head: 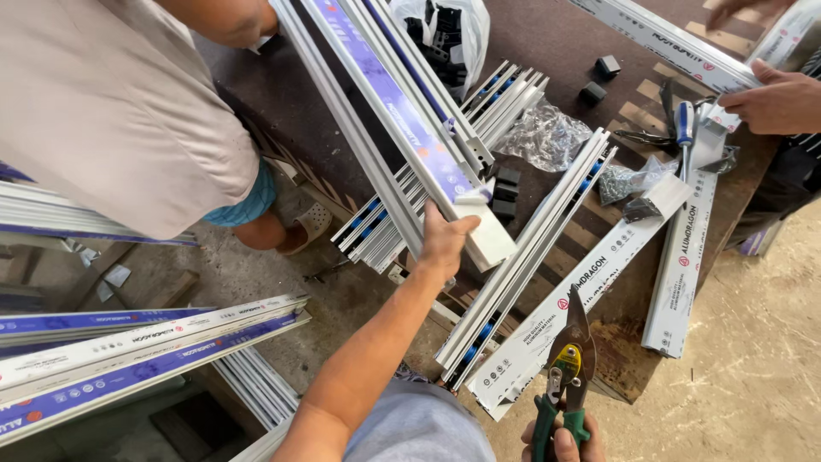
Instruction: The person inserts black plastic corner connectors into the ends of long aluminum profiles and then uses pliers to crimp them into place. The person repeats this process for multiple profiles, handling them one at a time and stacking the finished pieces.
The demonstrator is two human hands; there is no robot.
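Note:
My left hand [445, 242] grips the near end of a long aluminium profile [402, 111] covered with blue and white film; the profile slants up to the top of the view. My right hand [562, 443] is low in the frame, closed on the green handles of metal snips [571, 355] whose blades point up over a white-wrapped profile [581, 282]. The snips are apart from the profile that my left hand holds.
Bundles of bare aluminium profiles [522, 248] lie across a dark board table [282, 94]. A person in a beige shirt [111, 103] stands at left. Another person's hand [774, 98] rests on a profile at top right, near a screwdriver [684, 128], plastic bags and black parts. More profiles [128, 346] are stacked lower left.

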